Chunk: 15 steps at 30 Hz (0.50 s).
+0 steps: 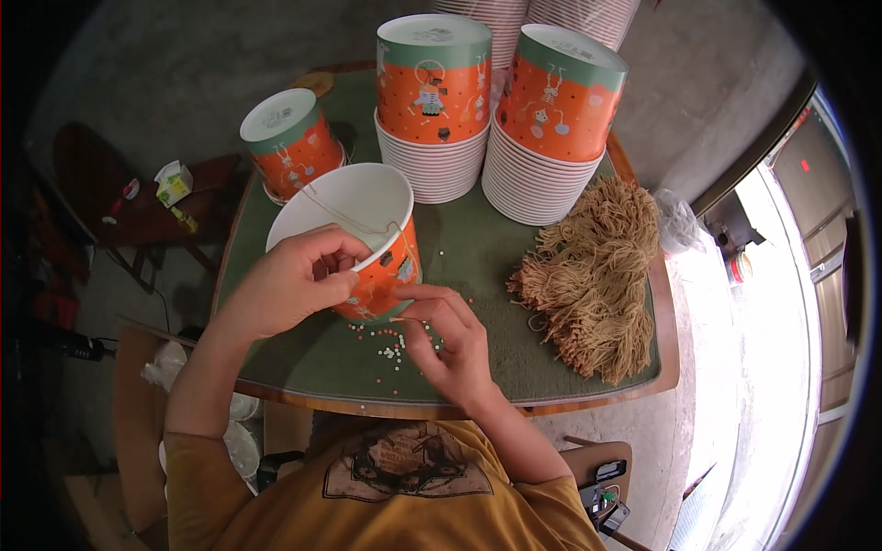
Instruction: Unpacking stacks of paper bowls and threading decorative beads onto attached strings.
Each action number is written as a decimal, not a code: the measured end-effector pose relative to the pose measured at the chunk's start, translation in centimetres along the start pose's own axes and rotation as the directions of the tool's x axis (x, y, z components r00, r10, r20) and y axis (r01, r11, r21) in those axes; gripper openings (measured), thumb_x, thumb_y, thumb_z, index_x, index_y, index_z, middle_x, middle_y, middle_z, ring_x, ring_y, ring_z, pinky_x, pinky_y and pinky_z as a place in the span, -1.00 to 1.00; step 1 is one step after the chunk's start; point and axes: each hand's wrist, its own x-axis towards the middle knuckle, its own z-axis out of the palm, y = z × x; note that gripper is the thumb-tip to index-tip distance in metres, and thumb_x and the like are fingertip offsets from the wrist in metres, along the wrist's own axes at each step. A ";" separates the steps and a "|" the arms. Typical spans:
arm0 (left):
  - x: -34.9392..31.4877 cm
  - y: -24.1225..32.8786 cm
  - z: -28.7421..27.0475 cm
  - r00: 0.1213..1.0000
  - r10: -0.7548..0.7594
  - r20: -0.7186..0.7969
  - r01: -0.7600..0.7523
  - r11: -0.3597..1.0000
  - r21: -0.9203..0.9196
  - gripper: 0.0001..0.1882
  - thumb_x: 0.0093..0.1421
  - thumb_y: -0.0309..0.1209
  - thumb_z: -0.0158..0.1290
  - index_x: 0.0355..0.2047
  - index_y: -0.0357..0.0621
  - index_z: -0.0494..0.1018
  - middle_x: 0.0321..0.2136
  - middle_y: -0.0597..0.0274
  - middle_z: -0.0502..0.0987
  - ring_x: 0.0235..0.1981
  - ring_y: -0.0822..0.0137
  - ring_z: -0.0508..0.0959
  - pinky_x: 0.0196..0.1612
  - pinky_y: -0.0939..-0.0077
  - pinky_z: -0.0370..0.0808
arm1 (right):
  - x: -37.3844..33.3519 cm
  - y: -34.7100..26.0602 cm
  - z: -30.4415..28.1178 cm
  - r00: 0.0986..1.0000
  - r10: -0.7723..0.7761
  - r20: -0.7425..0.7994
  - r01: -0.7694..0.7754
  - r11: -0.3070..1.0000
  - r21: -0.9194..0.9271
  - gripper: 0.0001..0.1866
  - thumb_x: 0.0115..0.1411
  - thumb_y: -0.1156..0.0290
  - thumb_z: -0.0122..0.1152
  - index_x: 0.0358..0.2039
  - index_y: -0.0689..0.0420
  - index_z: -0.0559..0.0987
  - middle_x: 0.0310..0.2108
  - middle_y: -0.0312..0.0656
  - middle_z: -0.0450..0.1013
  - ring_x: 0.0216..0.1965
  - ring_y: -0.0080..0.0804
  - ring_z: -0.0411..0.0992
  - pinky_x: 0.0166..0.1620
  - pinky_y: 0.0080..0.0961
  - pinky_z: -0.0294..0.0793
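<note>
A large orange paper bucket [375, 285] with a white inside leans open-side up near the table's middle. My left hand [299, 275] grips its near-left rim, fingers curled at the edge and thumb outside. A thin tan cord [354, 223] runs from inside the bucket over the right rim and down the outside. Low on the bucket's right side, my right hand [450, 344] pinches what looks like a cord end between thumb and fingers. Small white and orange discs [393, 353] lie scattered on the green tabletop just below the bucket.
Two tall stacks of upturned buckets [434, 101] [559, 96] stand at the back, with a shorter stack [292, 147] at the back left. A thick bundle of tan cords [597, 285] covers the table's right side. A tissue pack [174, 183] sits on a wooden chair to the left.
</note>
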 end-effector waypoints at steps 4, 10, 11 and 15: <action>0.3 -0.3 -0.2 0.998 -0.028 0.061 0.035 0.993 -0.109 -0.85 0.12 -0.58 0.01 -0.26 -0.26 0.44 -0.48 0.49 0.32 -0.46 0.67 0.28 -0.38 0.75 0.32 | 0.5 0.0 0.4 0.997 -0.080 -0.017 0.079 0.996 -0.050 -0.82 -0.01 0.63 0.20 -0.34 0.16 0.49 -0.06 -0.18 0.49 -0.16 -0.16 0.48 -0.12 -0.34 0.51; 0.4 -0.1 0.2 0.995 -0.062 0.082 0.074 0.987 -0.144 -0.87 0.11 -0.60 0.01 -0.29 -0.25 0.43 -0.49 0.49 0.31 -0.47 0.68 0.29 -0.40 0.74 0.33 | 1.2 -0.2 0.7 0.980 -0.201 -0.016 0.194 0.964 -0.183 -0.81 -0.07 0.61 0.23 -0.39 0.17 0.48 0.00 -0.18 0.46 -0.14 -0.17 0.48 -0.10 -0.35 0.53; 0.5 0.0 0.2 0.995 -0.062 0.083 0.074 0.987 -0.145 -0.87 0.11 -0.60 0.01 -0.29 -0.25 0.43 -0.49 0.49 0.31 -0.47 0.68 0.29 -0.40 0.74 0.33 | 1.2 -0.1 0.7 0.971 -0.237 -0.002 0.231 0.945 -0.231 -0.81 -0.08 0.60 0.24 -0.40 0.17 0.47 0.00 -0.18 0.46 -0.13 -0.18 0.48 -0.10 -0.36 0.53; 0.6 0.0 0.4 0.993 -0.069 0.093 0.081 0.988 -0.130 -0.87 0.11 -0.61 0.01 -0.30 -0.26 0.43 -0.50 0.48 0.32 -0.49 0.67 0.29 -0.41 0.74 0.35 | 1.2 0.0 0.2 0.958 -0.280 0.053 0.282 0.906 -0.314 -0.80 -0.10 0.58 0.26 -0.42 0.17 0.46 -0.08 -0.20 0.48 -0.18 -0.20 0.48 -0.15 -0.37 0.54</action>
